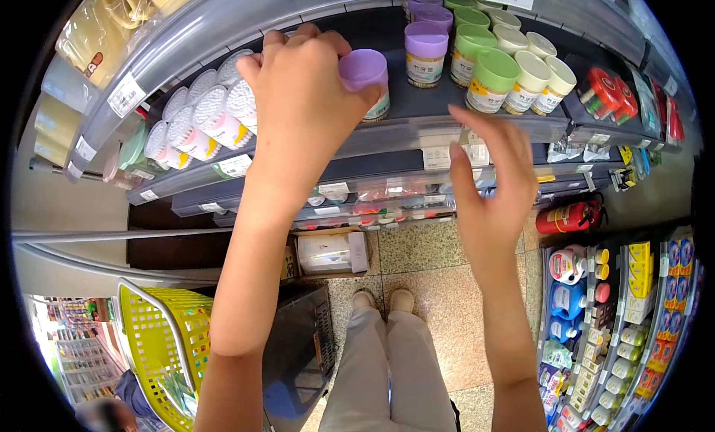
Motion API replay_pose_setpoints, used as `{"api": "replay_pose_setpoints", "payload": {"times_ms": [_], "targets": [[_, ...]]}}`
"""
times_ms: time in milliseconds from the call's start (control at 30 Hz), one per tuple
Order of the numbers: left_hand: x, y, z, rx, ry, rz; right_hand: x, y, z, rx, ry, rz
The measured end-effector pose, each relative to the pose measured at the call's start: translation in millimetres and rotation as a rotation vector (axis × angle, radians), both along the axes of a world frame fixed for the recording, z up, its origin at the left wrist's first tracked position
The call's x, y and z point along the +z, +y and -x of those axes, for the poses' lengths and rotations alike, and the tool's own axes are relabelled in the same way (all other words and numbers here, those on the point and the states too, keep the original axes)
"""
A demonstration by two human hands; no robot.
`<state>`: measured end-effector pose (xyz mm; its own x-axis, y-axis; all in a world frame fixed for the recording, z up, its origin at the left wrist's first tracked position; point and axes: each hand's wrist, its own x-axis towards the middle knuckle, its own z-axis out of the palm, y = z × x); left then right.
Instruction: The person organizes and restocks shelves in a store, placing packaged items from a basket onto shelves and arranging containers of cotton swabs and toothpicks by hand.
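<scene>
My left hand (302, 97) is closed around a toothpick jar with a purple lid (363, 68) at the shelf's front edge. Its thumb crosses the jar's front, and the hand covers the left side. Just left of that hand are round tubs of cotton swabs (211, 108), some partly hidden behind it. My right hand (500, 160) is raised in front of the shelf edge with its fingers apart, holding nothing. Nearest above it are more toothpick jars: one with a purple lid (425, 56), one with a green lid (490, 82) and some with cream lids (531, 82).
A clear rail with price tags runs along the shelf front (402, 138). A yellow-green shopping basket (141, 335) is at lower left, with a person partly visible beside it. A cardboard box (331, 253) sits on the floor; a fire extinguisher (570, 216) and stocked shelves (596, 320) are at right.
</scene>
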<state>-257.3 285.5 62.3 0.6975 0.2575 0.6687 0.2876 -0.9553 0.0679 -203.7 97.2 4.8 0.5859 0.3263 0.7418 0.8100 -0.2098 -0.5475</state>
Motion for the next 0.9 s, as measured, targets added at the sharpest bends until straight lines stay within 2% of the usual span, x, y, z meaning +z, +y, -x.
{"api": "replay_pose_setpoints", "payload": {"times_ms": [67,167,267,367,567,767,900], "targets": [[-2,2,1,-0.020,-0.032,-0.038,19,10,-13,-0.038,-0.080,0.090],[-3,5,5,-0.047,-0.021,0.003,42,31,-42,-0.109,-0.351,0.131],[-3,13,6,-0.082,0.034,0.052,53,44,-67,-0.180,-0.383,0.351],[-1,13,3,-0.096,0.081,0.109,57,56,-82,-0.224,-0.294,0.599],[-7,16,0,-0.148,-0.025,0.118,56,64,-83,-0.308,-0.323,0.697],[-9,14,7,-0.137,-0.039,0.075,40,63,-115,-0.181,-0.440,0.565],[-11,-8,29,-0.054,-0.035,0.019,57,56,-122,-0.006,-0.250,0.678]]}}
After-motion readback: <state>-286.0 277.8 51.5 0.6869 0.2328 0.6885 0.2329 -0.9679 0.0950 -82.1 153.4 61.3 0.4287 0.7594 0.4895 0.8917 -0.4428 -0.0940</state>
